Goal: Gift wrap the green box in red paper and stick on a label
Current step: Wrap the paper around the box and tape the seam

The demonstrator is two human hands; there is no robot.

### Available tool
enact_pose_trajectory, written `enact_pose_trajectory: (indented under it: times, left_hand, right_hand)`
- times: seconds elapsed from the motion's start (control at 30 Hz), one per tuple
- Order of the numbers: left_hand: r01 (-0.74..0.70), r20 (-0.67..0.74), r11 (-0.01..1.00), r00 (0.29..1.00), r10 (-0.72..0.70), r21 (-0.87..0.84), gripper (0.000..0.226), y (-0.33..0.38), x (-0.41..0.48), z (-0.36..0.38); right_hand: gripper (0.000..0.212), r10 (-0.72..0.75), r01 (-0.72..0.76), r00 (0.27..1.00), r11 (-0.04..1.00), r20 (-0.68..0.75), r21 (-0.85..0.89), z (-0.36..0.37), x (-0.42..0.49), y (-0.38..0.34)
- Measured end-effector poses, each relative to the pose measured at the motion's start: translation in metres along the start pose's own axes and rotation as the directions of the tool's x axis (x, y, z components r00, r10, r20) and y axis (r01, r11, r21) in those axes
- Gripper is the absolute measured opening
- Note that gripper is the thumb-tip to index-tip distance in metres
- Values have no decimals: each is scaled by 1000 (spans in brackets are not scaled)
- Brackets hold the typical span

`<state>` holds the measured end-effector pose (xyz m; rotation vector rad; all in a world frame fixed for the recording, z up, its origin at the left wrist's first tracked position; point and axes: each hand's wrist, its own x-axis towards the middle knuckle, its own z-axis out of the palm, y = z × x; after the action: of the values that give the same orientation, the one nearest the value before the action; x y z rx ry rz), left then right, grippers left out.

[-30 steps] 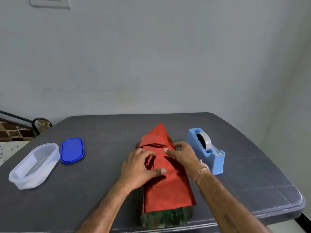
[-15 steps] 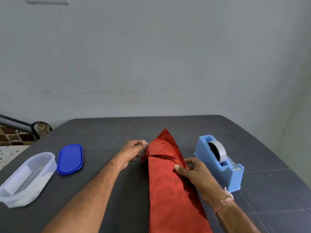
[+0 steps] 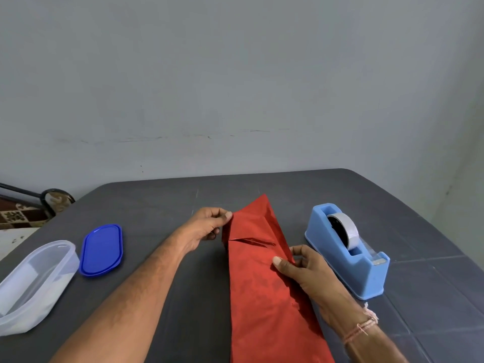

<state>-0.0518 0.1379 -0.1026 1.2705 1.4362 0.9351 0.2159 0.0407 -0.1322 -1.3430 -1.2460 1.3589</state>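
The paper (image 3: 262,284) lay down the middle of the tabletop (image 3: 157,200), running from the near edge toward the far edge. We judged that it covered the box, which was hidden; no green showed anywhere. We judged the long wrap complete and the far-end closure in progress. The far end had been folded into a point aimed at the far edge, with a diagonal flap and a crease across the top face. Our left hand (image 3: 207,229) pinched the left edge of that flap between thumb and fingers. Our right hand (image 3: 309,276) gripped the right edge nearer to us, thumb on top and fingers curled beneath. No tape was visible on any seam, and no label was in view. By our judgement the remaining steps were pressing the point down, taping it, closing the near end (out of frame) and applying the label. The paper was glossy, slightly mottled and sharply creased. The dispenser (image 3: 345,252) stood just beside the paper toward the right edge, and the lid (image 3: 100,248) and tub (image 3: 34,281) lay toward the left edge.
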Motion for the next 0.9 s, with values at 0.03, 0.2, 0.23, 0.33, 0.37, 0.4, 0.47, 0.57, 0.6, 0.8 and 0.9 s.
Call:
enact_pose_trajectory:
  times: [0.03,0.2,0.23,0.33,0.37,0.4,0.47,0.57,0.6,0.8,0.9]
  left_hand:
    - [-19,4,1000,1000,19,9,14,4,3,0]
    - [-57,99,985,994,41,165,15,22,17,2]
    - [-47,116,988,993,30,150,16,22,19,3]
    - [-30,131,999,991,25,36,25,19,25,8]
    - [-37,123,999,992,38,-13,28,17,26,12]
    - [-51,101,997,993,56,-55,30,15,27,16]
    - [-78,2,992,997,79,-101,28,13,26,25]
    - [-135,-284,982,954,94,-128,9,7,16,35]
    - [-155,-378,980,920,98,-122,9,5,8,39]
    - [-35,-404,989,914,-28,-147,77,-19,-86,68]
    - [27,-248,968,965,-91,-250,93,-33,-121,84]
  right_hand:
    - [57,2,-2,1000,1000,5,14,1,-1,-1]
    - [48,19,-20,1000,998,21,53,0,-5,-4]
    - [45,22,-23,1000,998,19,58,0,-6,-4]
    - [41,26,-27,1000,997,10,73,0,-7,-5]
    - [41,28,-28,1000,997,8,74,-1,-7,-6]
    - [42,28,-29,1000,997,6,75,-2,-7,-6]
    - [48,40,-41,999,996,9,81,-3,-7,-6]
    - [44,55,-56,998,992,14,110,2,-8,-7]
    - [41,54,-54,999,990,6,128,3,-10,-7]
    - [38,62,-55,998,979,-33,196,8,-14,-10]
    - [41,69,-51,995,975,-73,217,12,-15,-9]
